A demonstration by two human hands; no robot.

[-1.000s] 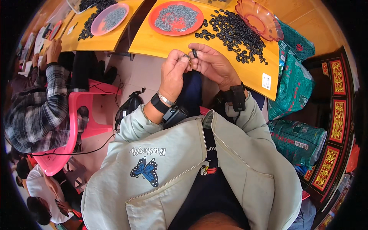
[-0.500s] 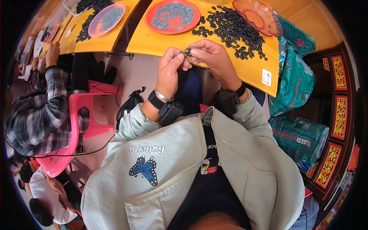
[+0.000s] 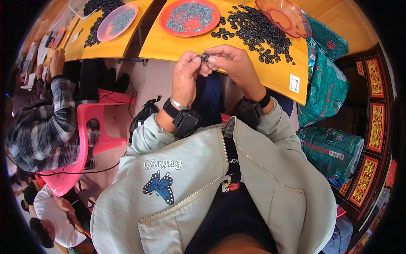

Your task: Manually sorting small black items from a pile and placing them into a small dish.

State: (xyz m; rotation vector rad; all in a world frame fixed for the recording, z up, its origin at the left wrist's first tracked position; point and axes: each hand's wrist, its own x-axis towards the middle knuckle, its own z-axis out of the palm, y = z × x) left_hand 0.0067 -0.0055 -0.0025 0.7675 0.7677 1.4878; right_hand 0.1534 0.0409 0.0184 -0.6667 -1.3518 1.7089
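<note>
Just off the table's near edge, my left hand (image 3: pixel 186 72) and my right hand (image 3: pixel 234 63) meet, both closed in a pinch on one small black oval part (image 3: pixel 204 56). Fingers cover much of it, so its details are hard to make out. Beyond my hands a red plate (image 3: pixel 169 28) on the yellow table (image 3: pixel 177 51) carries many small grey screw-like pieces (image 3: pixel 190 16). To the right of the plate lies a loose heap of black oval parts (image 3: pixel 258 29), which look like the held one.
An orange translucent dish (image 3: pixel 292 19) stands at the far right, with green bags (image 3: pixel 323 89) beside the table. At left, another table holds a pink plate (image 3: pixel 103 31) and more black parts (image 3: pixel 93 38). A person in a plaid sleeve (image 3: pixel 63 99) sits on a pink chair (image 3: pixel 82 127).
Both hands stay together at nearly the same place. The fingers and the small black part have shifted slightly to the left, and the part has turned a little in the grip.
</note>
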